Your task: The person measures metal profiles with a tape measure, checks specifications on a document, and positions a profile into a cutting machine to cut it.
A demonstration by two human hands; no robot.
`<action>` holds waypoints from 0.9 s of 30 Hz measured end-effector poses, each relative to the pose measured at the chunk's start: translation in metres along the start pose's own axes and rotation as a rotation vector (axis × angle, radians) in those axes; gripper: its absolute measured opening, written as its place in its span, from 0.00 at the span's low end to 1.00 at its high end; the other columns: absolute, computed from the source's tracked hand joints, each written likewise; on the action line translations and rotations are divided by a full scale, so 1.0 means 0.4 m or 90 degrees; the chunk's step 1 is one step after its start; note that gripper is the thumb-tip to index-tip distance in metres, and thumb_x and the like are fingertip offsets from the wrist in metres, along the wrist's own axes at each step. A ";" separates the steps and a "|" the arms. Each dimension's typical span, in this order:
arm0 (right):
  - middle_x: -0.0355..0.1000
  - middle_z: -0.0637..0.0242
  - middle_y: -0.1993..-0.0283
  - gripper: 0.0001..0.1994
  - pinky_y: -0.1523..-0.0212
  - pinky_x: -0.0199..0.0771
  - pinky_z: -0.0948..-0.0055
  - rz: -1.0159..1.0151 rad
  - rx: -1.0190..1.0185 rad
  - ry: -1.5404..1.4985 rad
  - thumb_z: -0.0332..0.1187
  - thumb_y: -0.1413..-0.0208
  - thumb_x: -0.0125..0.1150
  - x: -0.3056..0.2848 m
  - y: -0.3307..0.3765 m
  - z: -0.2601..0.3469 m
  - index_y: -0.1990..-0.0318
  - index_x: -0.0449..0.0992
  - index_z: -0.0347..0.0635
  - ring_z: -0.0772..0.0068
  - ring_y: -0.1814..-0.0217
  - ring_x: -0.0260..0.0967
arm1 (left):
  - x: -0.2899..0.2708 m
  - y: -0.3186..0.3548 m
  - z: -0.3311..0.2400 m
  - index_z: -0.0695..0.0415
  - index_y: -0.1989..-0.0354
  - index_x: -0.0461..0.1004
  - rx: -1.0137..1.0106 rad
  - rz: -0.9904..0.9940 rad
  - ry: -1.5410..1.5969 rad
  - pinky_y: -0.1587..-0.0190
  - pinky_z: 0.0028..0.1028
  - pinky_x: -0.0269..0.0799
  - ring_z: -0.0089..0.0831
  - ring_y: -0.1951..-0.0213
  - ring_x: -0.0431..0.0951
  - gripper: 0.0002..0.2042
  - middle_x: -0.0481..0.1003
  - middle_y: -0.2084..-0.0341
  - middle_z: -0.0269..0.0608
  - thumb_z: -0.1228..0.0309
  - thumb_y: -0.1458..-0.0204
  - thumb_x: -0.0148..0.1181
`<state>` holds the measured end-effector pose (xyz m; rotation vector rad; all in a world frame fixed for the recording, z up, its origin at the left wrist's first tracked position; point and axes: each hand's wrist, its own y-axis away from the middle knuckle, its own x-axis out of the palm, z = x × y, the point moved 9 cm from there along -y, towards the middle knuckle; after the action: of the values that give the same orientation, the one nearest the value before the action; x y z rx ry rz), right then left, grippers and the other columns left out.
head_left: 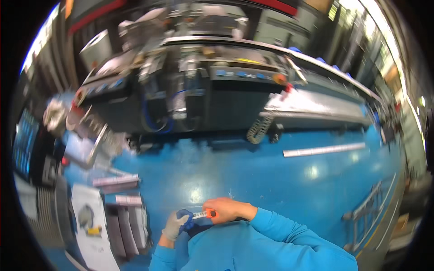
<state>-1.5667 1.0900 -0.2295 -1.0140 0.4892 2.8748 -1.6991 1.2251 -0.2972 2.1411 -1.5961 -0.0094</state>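
Close in front of my body, my right hand (pixel 229 210) is bare and wrapped round an orange and black tape measure (pixel 211 213). A short length of pale tape blade (pixel 199 215) runs out of its case to the left. My left hand (pixel 175 224) wears a whitish glove with blue on the fingers, and those fingers are closed at the free end of the blade. Exactly how they pinch it is blurred. Both forearms are in light blue sleeves.
A long dark machine (pixel 235 106) with control knobs spans the far side. A pale strip (pixel 323 150) lies on the blue floor (pixel 253 176). Dark and light panels (pixel 124 228) and a white sheet (pixel 92 246) with a grey item are at left; a metal frame (pixel 368 212) lies right.
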 end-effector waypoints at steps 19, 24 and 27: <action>0.78 0.62 0.58 0.18 0.56 0.75 0.58 -0.323 0.306 -0.111 0.42 0.47 0.64 -0.478 0.996 -0.891 0.49 0.79 0.51 0.50 0.59 0.74 | 1.394 -0.725 0.060 0.63 0.67 0.80 0.011 0.359 -0.460 0.68 0.20 0.66 0.20 0.74 0.70 0.07 0.78 0.78 0.32 0.71 0.44 0.63; 0.78 0.63 0.60 0.19 0.54 0.76 0.62 -0.314 0.410 -0.055 0.44 0.46 0.67 -0.701 1.177 -1.114 0.49 0.79 0.49 0.54 0.59 0.75 | 1.633 -1.026 0.034 0.64 0.67 0.81 0.020 0.342 -0.358 0.69 0.20 0.67 0.21 0.76 0.70 0.06 0.77 0.80 0.33 0.73 0.45 0.64; 0.78 0.63 0.57 0.20 0.55 0.75 0.62 -0.371 0.479 -0.097 0.43 0.47 0.67 -0.807 1.345 -1.255 0.47 0.77 0.49 0.54 0.59 0.74 | 1.782 -1.228 -0.042 0.64 0.66 0.81 0.034 0.321 -0.233 0.70 0.19 0.69 0.22 0.76 0.72 0.05 0.78 0.77 0.37 0.75 0.44 0.62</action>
<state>-1.0947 0.4400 -0.2489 -0.6465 0.9627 1.9700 -1.0188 0.6899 -0.2734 1.7862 -2.3340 -0.2094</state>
